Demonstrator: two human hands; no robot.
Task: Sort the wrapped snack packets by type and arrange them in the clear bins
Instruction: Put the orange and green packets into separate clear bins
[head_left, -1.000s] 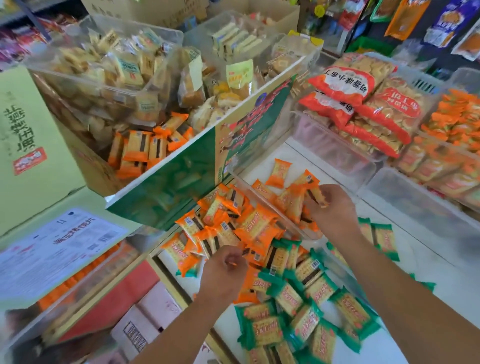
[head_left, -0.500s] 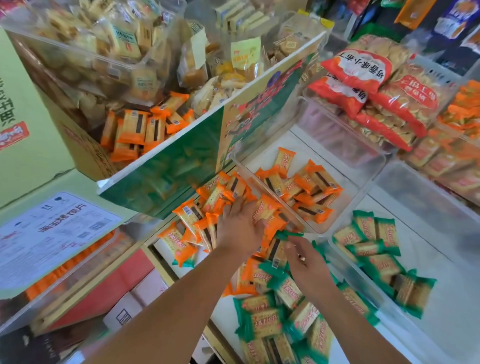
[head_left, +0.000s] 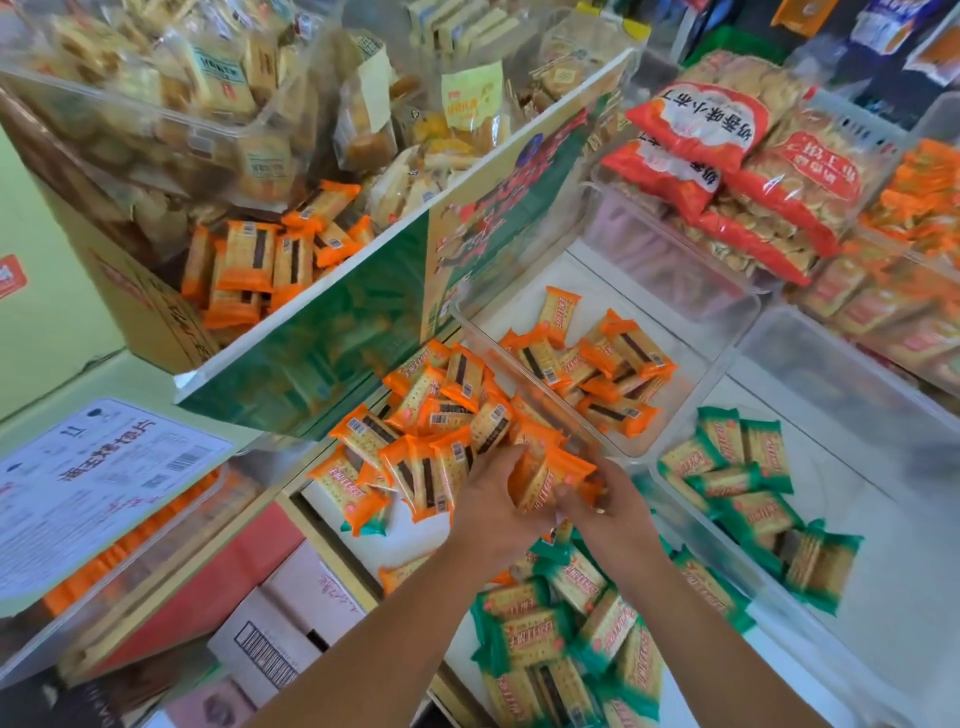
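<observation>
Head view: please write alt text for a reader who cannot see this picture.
A person's left hand and right hand together grip a bunch of orange packets over a loose pile. Beyond, one clear bin holds more orange ones, and the bin to its right holds green packets.

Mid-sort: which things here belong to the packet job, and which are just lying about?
Job: left hand and right hand, both gripping orange packets; green packets; orange-packet bin; green-packet bin.
Lying about: red biscuit bags; labelled carton flap; white box.
</observation>
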